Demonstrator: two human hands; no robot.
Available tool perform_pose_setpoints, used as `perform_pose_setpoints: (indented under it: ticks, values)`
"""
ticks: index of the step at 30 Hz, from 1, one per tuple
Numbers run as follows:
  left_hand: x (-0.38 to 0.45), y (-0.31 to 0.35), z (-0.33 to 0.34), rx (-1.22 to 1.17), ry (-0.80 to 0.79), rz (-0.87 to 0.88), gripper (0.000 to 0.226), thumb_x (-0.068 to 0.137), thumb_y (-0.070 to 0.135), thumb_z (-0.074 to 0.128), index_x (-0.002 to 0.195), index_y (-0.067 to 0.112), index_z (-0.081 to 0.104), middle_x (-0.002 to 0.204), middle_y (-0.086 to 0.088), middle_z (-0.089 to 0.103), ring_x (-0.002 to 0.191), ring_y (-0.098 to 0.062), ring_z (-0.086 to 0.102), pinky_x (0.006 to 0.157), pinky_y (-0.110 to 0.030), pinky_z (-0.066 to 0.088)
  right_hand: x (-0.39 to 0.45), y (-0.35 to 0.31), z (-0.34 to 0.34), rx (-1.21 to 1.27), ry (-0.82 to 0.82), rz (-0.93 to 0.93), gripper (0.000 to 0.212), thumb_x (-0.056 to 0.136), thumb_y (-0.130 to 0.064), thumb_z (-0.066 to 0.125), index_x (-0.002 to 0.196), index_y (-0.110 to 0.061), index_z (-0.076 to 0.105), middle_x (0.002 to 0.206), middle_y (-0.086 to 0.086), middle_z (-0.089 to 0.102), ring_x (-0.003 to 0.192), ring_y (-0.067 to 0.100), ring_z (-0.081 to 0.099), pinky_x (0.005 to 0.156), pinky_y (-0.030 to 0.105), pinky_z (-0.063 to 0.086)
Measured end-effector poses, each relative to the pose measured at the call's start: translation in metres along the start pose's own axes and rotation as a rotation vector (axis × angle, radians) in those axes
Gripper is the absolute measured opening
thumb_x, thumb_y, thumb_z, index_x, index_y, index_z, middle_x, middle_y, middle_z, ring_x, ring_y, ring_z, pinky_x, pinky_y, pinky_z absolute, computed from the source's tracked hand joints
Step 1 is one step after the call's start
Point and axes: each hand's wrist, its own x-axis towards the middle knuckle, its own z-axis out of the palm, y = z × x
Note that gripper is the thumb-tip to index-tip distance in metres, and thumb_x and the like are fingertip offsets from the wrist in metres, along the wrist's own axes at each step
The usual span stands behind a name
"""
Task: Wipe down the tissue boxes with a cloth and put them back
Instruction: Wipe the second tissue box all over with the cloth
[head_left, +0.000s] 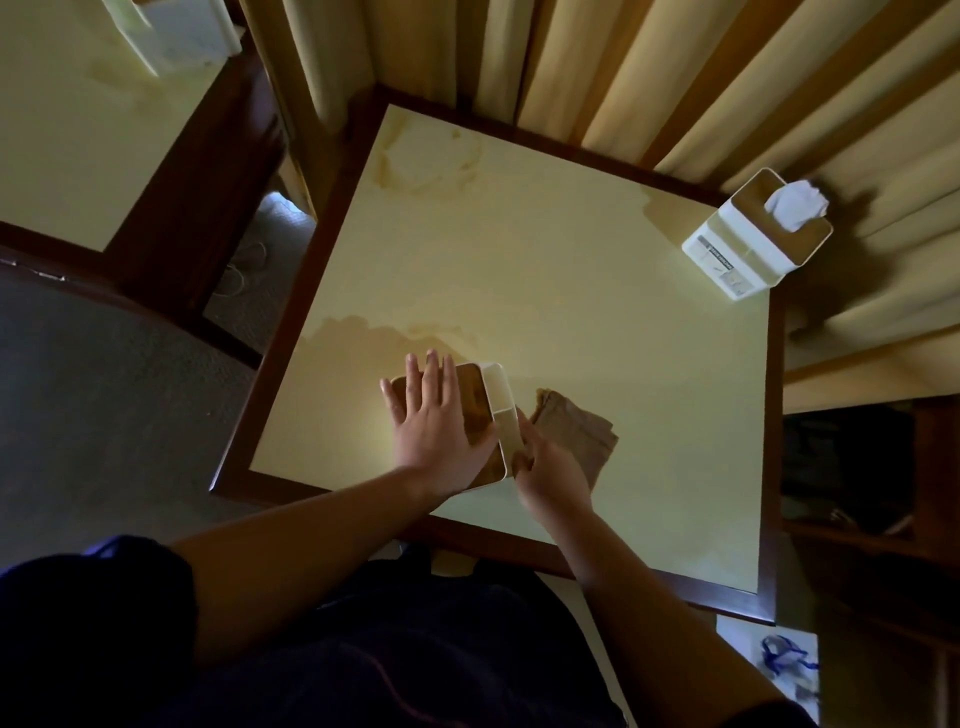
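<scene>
Left hand (434, 415): flat, fingers straight, pressing on near tissue box (483, 410), lower centre of frame on table (571, 291). Right hand (550, 467): fingers curled, gripping brown cloth (576, 431) against box's right side. Second tissue box (753, 234): upper right, at table corner, tissue protruding.

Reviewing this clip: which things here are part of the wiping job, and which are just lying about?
Job: near tissue box, far tissue box, cloth, left hand, right hand.
Lying about: curtain, second table.
</scene>
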Motion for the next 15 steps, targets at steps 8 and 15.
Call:
perform_pose_setpoints:
  ticks: [8, 15]
  values:
    - [-0.001, -0.006, -0.004, -0.027, 0.02, -0.009, 0.108, 0.088, 0.08, 0.036, 0.164, 0.019, -0.01, 0.174, -0.001, -0.006, 0.157, -0.033, -0.022, 0.118, -0.071, -0.014, -0.015, 0.0, 0.003, -0.238, 0.179, -0.259, 0.073, 0.1, -0.025, 0.056, 0.167, -0.028, 0.026, 0.164, -0.007, 0.044, 0.144, 0.026, 0.044, 0.114, 0.048, 0.042]
    - [-0.015, -0.07, -0.024, -0.224, 0.015, 0.178, 0.098, 0.086, 0.069, 0.044, 0.164, 0.024, 0.005, 0.171, 0.0, 0.013, 0.16, -0.029, -0.004, 0.12, -0.075, 0.003, -0.018, 0.0, -0.011, -0.064, 0.044, -0.549, 0.07, 0.104, -0.061, 0.048, 0.166, -0.037, 0.026, 0.172, -0.019, 0.021, 0.162, 0.01, 0.004, 0.13, 0.04, 0.015]
